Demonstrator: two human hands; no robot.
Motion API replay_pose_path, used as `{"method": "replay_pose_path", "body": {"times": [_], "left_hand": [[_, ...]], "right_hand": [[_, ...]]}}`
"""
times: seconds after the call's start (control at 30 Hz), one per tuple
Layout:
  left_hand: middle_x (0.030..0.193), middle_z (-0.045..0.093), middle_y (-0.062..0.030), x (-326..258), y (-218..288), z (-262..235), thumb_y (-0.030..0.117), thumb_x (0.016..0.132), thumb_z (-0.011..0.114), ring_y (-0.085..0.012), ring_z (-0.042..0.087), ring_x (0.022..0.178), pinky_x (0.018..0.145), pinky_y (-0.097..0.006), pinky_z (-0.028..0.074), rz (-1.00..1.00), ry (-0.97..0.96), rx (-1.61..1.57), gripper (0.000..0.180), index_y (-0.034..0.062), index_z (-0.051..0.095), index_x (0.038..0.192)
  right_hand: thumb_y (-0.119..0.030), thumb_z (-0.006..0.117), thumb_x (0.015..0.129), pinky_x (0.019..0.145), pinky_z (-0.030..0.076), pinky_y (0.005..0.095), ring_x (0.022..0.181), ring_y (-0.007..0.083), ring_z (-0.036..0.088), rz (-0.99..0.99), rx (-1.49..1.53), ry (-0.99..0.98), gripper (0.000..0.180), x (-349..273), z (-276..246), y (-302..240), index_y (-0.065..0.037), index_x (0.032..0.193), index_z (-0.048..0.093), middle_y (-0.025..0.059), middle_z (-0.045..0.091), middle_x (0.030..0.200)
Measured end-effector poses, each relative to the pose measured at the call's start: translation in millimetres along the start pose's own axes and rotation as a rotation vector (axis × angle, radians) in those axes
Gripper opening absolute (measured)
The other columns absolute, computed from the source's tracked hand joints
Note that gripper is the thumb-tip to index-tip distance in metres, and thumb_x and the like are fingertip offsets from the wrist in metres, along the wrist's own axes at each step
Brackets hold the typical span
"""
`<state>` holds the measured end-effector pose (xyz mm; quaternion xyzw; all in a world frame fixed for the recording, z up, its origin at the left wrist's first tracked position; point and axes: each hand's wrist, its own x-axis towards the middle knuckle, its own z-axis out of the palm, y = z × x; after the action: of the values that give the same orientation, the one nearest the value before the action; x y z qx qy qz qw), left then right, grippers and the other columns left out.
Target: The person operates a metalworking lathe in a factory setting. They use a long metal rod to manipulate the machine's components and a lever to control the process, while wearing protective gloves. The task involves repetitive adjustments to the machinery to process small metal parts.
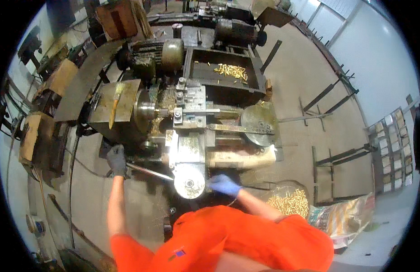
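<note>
**Both hands on the lathe controls**

From my seat, my left hand [115, 159] in a dark glove is closed on the long lever [148, 171], whose axis runs rightward to the round handwheel [189, 181]. My right hand [223, 184], in a blue glove, curls at the wheel's right edge; whether it grips I cannot tell. The lathe [182, 122] lies directly ahead. A pile of brass pieces [291, 201] sits right, with open floor [291, 81] beyond.

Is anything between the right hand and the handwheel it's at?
Nothing visible. The right hand sits right beside the handwheel, at its rim; contact can't be confirmed. The left hand is on the long lever.
</note>
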<state>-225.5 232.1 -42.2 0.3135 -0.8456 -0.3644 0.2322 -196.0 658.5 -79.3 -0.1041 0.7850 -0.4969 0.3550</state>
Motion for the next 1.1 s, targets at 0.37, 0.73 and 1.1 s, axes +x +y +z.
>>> {"method": "replay_pose_path", "body": {"times": [0.37,0.73,1.1], "left_hand": [[0.094,0.063,-0.0060,6.2,-139.6,-45.4,0.042,0.082,0.059,-0.0183,0.059,0.085,0.070,-0.033,0.049,-0.362,-0.169,-0.463,0.042,0.0057,0.063,0.103],[0.102,0.061,-0.0193,10.9,-177.8,-45.6,0.033,0.079,0.052,-0.0386,0.058,0.094,0.081,-0.046,0.047,-0.070,-0.504,0.717,0.034,0.0090,0.060,0.102],[0.104,0.061,-0.0213,-3.1,-212.9,-5.4,0.033,0.081,0.055,-0.0386,0.059,0.094,0.080,-0.045,0.047,-0.067,-0.393,0.780,0.036,0.0067,0.061,0.105]], "right_hand": [[-0.033,0.066,0.078,0.066,0.049,0.0312,0.067,0.0125,0.059,0.301,-0.165,0.657,0.035,-105.5,-129.4,110.2,0.001,0.089,0.067,0.0119,0.067,0.075],[-0.043,0.065,0.072,0.065,0.050,0.0348,0.067,0.0231,0.065,0.594,-0.462,0.831,0.045,-144.7,-203.4,115.1,-0.001,0.089,0.069,0.0138,0.068,0.077],[-0.044,0.065,0.073,0.072,0.050,0.0329,0.075,0.0223,0.066,0.508,-0.542,0.706,0.045,-145.6,-166.8,74.7,-0.002,0.091,0.069,0.0147,0.068,0.081]]}}
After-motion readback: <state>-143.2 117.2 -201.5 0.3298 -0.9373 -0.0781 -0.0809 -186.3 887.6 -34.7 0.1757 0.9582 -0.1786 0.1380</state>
